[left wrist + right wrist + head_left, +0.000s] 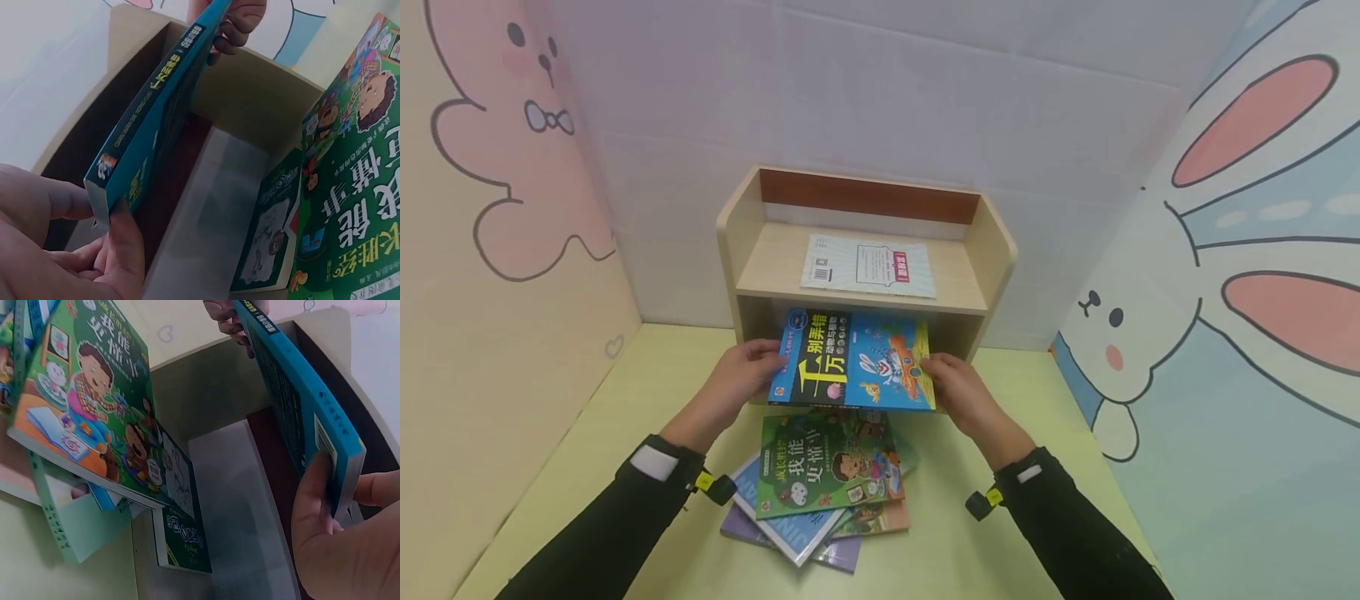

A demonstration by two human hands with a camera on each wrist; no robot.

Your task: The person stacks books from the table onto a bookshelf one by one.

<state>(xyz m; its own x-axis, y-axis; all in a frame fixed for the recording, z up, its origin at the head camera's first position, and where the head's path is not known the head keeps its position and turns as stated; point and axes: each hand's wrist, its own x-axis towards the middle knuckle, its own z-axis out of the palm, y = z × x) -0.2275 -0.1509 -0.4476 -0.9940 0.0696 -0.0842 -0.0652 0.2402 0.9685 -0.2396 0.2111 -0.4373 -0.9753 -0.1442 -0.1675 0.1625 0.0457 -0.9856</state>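
Note:
My left hand (739, 379) pinches the left edge of a blue picture book (880, 362) with a black, yellow-lettered panel on its cover. At the opposite edge, my right hand (964, 396) grips the same book between thumb and fingers. The book is held in front of the lower compartment of a small wooden shelf (977, 287), cover up. Both wrist views show its blue spine (150, 100) and the thumbs and fingers on its two ends. Below it, a green picture book (827, 462) tops a loose pile.
A white book (868, 265) lies on the upper shelf board. Another green book (184, 534) sits low at the compartment's front in the right wrist view. Under the pile's top are a light blue book (797, 529) and a purple one (842, 554). Painted walls flank the yellow-green table (1000, 550).

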